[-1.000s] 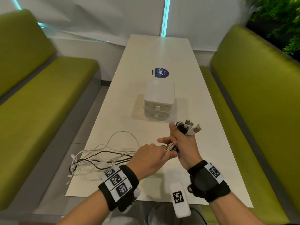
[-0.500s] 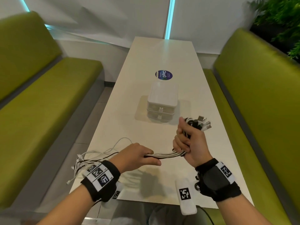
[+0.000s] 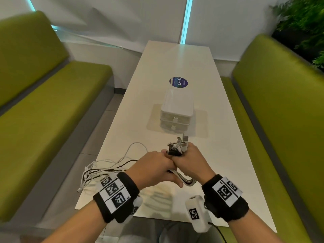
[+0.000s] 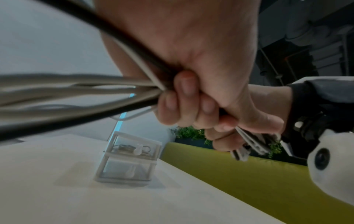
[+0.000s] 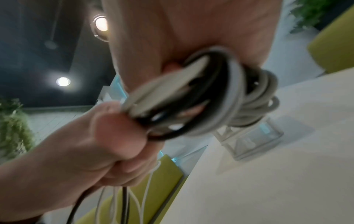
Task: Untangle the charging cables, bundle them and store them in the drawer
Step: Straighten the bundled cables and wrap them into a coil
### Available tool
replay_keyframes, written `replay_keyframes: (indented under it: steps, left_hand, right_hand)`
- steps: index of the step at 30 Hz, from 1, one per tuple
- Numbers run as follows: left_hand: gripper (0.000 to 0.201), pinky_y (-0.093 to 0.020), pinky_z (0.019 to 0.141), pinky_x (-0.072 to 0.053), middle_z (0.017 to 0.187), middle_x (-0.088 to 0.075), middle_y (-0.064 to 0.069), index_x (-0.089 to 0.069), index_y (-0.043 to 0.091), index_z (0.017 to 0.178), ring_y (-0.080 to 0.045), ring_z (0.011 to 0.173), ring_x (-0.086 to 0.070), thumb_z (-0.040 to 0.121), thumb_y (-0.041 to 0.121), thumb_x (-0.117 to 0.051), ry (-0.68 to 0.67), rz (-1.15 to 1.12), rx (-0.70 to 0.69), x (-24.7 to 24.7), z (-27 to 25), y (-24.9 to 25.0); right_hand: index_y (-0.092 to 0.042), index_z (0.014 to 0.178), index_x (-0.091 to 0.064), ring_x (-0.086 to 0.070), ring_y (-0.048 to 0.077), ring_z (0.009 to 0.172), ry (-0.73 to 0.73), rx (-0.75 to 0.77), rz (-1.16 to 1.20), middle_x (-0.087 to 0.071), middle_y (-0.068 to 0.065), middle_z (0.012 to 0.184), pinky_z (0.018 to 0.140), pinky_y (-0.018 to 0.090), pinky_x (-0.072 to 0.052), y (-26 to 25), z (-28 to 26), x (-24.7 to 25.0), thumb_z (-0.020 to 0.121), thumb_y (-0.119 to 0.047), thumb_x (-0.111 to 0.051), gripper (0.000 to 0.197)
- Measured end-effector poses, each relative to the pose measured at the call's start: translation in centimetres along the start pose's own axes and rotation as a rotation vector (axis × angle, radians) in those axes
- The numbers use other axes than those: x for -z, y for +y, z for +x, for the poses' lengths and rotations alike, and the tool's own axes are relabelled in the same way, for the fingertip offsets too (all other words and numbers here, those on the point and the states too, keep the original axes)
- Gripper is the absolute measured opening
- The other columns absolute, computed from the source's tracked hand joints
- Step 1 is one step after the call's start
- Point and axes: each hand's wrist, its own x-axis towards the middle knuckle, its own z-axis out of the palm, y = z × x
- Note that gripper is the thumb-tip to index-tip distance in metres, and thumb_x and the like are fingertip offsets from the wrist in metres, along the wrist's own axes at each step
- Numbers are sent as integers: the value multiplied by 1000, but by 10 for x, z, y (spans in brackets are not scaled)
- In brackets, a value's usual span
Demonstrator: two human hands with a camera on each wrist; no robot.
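- Two forearms with black wristbands reach forward over the near end of the long white table (image 3: pixel 175 57); both hands meet in front of the small white two-drawer plastic organiser (image 3: pixel 177 109).
- Right hand (image 3: pixel 190 163): fingers curled in a fist around the bundle of white and black charging cables (image 3: pixel 177 148). Metal connector ends stick up from the top of the fist, toward the organiser.
- Right wrist view: cable turns are looped around this hand (image 5: pixel 191 30).
- Left hand (image 3: pixel 154 167): pressed against the right hand, fingers curled around the cable strands (image 4: pixel 80 91) where they leave the bundle.
- Loose cable lengths (image 3: pixel 105 165) trail from the left hand across the table, to the near left of the organiser.
- Organiser: both drawers closed; the left wrist view shows items inside the upper drawer (image 4: pixel 132 147).
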Motion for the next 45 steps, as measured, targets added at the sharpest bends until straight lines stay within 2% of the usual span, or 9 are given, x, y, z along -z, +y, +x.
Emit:
replay_keyframes:
  steps: [3,10,13,16,23,30,37,41,45]
  left_hand:
    - [52,-30,68,-42,91,-69,1,-74,24,93,-19,85,-61,74,69,-60,-37,68,56,2,4,3]
    - [50,-26,54,-25,55,-51,1,-64,15,70,-17,58,-43,65,63,-75,49,47,148,15,4,8]
    - [47,-28,54,-27,48,-34,2,-47,13,54,-19,50,-34,74,49,-70,34,135,156,19,5,4]
    - [36,-31,56,-27,49,-32,-1,-33,13,52,-19,48,-31,79,20,-56,-10,210,161,22,6,8]
    - [37,-31,57,-34,47,-44,-4,-54,10,59,-15,45,-32,85,36,-62,19,60,39,18,8,13]
    - [35,-35,60,-46,60,-63,2,-63,20,71,-14,56,-56,84,52,-57,-115,-216,-22,7,-3,-8]
    - [21,-29,64,-38,75,-58,17,-53,34,99,-6,66,-50,86,45,-65,20,-216,66,1,-9,-40]
    - [31,-29,56,-31,57,-46,9,-41,29,78,-7,55,-42,85,46,-66,45,-189,63,-3,-7,-43]
    - [40,-33,60,-39,63,-58,3,-63,21,76,-13,61,-48,83,61,-61,-66,-68,61,-8,-4,-57]
  right_hand:
    - [-31,54,-58,-53,2,55,55,-37,21,-59,-13,55,57,20,-40,4,-2,-4,84,-37,-68,32]
    - [-16,66,-59,-57,4,54,-18,-205,210,-62,-8,55,56,17,-44,1,-16,-6,73,-65,-58,50]
    - [-15,70,-61,-60,14,58,-162,-170,224,-62,-3,55,62,32,-50,-1,-19,-4,79,-48,-71,36]
    - [-13,77,-63,-59,17,48,-362,-185,276,-62,-4,51,53,28,-50,-10,-23,9,80,-24,-77,19]
    - [-10,64,-66,-49,14,38,-673,-293,213,-60,8,56,40,20,-41,-10,-13,35,81,-19,-77,22]
    - [-21,72,-68,-44,19,40,-677,-319,139,-53,10,57,40,20,-38,-5,-10,32,83,-30,-75,16]
    - [0,79,-61,-50,17,40,-539,-270,-169,-55,4,50,55,25,-43,3,-2,26,83,-22,-71,24]
    - [-20,59,-50,-44,4,34,-422,-225,-220,-50,-9,38,51,22,-39,3,2,27,84,-16,-70,33]
    - [-19,59,-50,-43,5,35,-381,-225,-217,-49,-9,37,52,23,-39,8,-2,30,83,-18,-72,33]
